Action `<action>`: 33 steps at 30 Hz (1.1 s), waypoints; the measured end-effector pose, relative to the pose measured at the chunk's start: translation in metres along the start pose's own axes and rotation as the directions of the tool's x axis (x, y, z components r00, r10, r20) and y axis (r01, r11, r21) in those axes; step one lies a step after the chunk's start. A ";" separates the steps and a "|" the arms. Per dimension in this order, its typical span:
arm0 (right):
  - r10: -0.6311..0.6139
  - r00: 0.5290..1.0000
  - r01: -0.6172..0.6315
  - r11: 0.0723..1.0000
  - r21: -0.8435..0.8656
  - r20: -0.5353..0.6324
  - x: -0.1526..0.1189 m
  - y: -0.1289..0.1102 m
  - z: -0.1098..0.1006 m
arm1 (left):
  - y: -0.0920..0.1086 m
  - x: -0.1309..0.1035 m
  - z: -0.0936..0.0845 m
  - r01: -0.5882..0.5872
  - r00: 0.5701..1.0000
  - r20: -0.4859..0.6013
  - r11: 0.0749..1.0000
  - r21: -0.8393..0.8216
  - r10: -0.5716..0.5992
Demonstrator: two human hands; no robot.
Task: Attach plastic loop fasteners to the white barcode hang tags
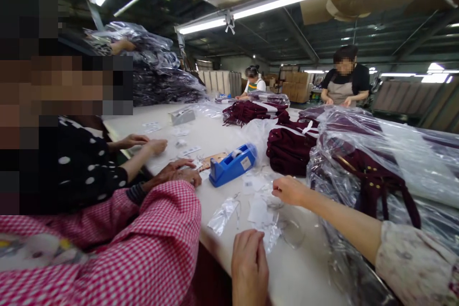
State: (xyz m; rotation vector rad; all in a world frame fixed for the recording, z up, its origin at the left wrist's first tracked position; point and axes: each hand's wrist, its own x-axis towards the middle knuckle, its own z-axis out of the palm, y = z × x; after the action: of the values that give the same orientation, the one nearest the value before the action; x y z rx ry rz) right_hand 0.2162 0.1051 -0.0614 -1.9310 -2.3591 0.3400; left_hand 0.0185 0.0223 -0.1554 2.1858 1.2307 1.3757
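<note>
My left hand (249,267) lies flat on the white table (304,277) at its near edge, holding nothing, its fingertips next to a small clear plastic bag (269,238). My right hand (289,190) reaches in from the right with its fingers curled, just beside loose white paper tags (255,185). Whether it pinches a tag is hidden. Another clear bag (224,214) lies left of the tags. A blue tape dispenser (231,165) stands just beyond them.
A person in a red checked sleeve (158,244) sits close on my left, hand (179,173) on the table, and another in polka dots sits beyond. Bagged maroon garments (373,172) are piled at right and folded ones (289,150) ahead. Two workers stand at the far end.
</note>
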 end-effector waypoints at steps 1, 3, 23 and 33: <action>-0.026 1.000 0.026 1.000 0.001 -0.001 -0.002 -0.001 0.000 | 0.001 0.000 -0.001 0.013 1.000 -0.007 1.000 -0.010 -0.013; -0.100 0.995 0.099 0.995 0.014 0.022 -0.007 -0.003 0.002 | 0.002 0.000 -0.002 0.039 0.999 -0.023 0.999 -0.031 -0.040; -0.113 0.986 0.128 0.986 -0.112 0.126 -0.043 -0.019 0.023 | 0.010 0.001 0.001 0.055 0.989 0.131 0.986 0.154 -0.076; -0.232 0.971 0.234 0.972 0.029 -0.055 -0.036 0.008 -0.030 | 0.010 0.003 0.001 0.057 0.991 0.108 0.984 0.167 -0.075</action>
State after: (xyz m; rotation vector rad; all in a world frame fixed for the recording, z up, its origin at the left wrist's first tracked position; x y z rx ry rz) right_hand 0.2374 0.0757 -0.0312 -1.6039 -2.4934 0.3078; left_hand 0.0255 0.0189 -0.1478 2.2736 1.4039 1.1437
